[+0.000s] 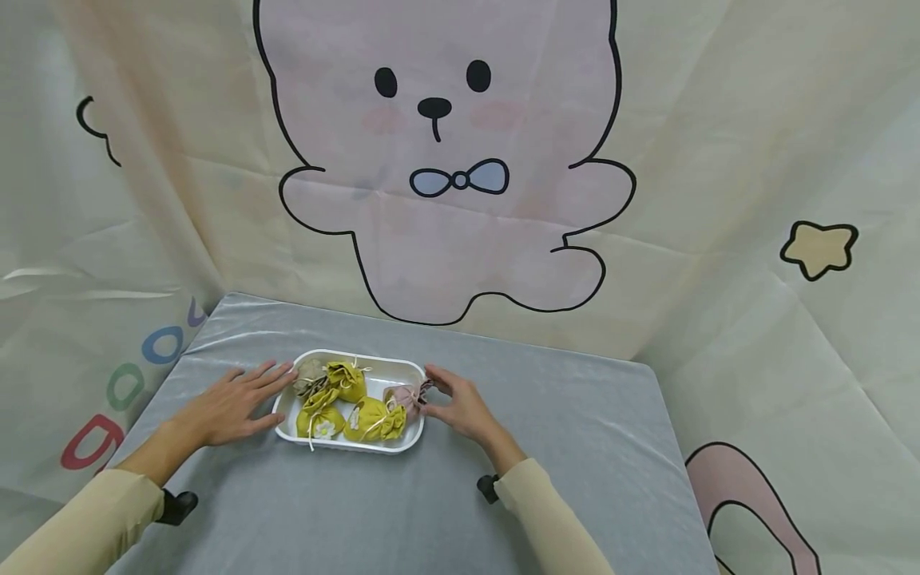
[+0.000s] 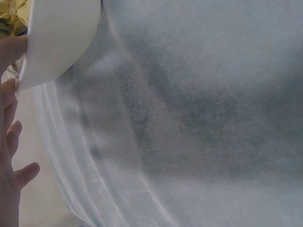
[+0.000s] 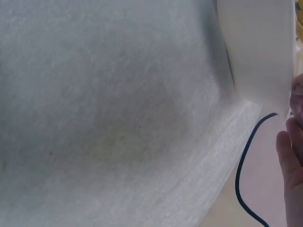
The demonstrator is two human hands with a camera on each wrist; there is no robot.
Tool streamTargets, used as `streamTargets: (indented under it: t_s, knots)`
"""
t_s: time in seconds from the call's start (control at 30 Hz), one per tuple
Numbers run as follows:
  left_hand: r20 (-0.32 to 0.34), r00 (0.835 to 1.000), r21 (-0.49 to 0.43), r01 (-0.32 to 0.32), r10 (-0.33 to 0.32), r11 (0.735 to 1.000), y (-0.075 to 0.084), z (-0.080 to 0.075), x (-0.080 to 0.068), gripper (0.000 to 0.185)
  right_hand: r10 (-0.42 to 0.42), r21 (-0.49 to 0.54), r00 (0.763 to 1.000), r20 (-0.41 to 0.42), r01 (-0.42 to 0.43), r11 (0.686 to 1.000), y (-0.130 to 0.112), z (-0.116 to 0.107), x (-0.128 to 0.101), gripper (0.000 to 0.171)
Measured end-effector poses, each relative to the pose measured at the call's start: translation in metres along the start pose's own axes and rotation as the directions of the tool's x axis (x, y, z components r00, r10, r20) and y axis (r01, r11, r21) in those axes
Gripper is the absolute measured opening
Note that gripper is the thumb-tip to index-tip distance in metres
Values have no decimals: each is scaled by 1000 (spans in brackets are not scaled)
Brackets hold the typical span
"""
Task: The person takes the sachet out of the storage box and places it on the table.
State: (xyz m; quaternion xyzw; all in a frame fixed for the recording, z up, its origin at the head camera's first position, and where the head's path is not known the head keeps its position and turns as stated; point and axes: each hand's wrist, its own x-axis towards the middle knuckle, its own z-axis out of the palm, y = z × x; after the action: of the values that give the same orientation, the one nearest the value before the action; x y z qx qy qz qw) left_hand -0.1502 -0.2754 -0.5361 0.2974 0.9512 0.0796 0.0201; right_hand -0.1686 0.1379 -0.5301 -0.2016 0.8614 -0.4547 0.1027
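Observation:
A white oval-cornered tray (image 1: pixel 357 444) on the grey cloth holds several small drawstring pouches. A yellow pouch (image 1: pixel 375 421) and another with a white flower (image 1: pixel 324 428) lie along the front; a third yellow pouch (image 1: pixel 348 382) and a beige one (image 1: pixel 310 374) lie at the back left. My left hand (image 1: pixel 233 405) is spread at the tray's left end, fingertips and thumb at the rim. At the right end is my right hand (image 1: pixel 461 407), thumb and index finger apart beside the rim. Between them shows the gathered top of a pink pouch (image 1: pixel 405 397).
A grey velvety cloth (image 1: pixel 460 495) covers the table, with its back edge close to the wall hanging (image 1: pixel 460 255). That hanging bears a large cartoon bear. More printed fabric (image 1: pixel 798 359) stands on the right, with letters printed on the left side.

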Motion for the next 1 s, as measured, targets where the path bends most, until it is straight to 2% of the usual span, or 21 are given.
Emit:
streamTargets:
  t_s: [0.3, 0.53, 0.83, 1.0]
  knots:
    - [20, 1000, -17, 24, -23, 1000, -1, 1, -1, 72, -20, -11, 1000, 18, 20, 1000, -9, 7, 5, 63]
    - [24, 999, -37, 31, -30, 999, 0, 2, -1, 72, -51, -101, 999, 5, 51, 994, -14, 13, 3, 46]
    - [10, 1000, -34, 24, -24, 999, -1, 4, 0, 72, -36, -239, 998, 59, 49, 970, -13, 16, -1, 54]
    - [13, 1000, -37, 22, -22, 999, 0, 2, 1, 72, -46, -249, 998, 47, 56, 967, -14, 17, 0, 48]
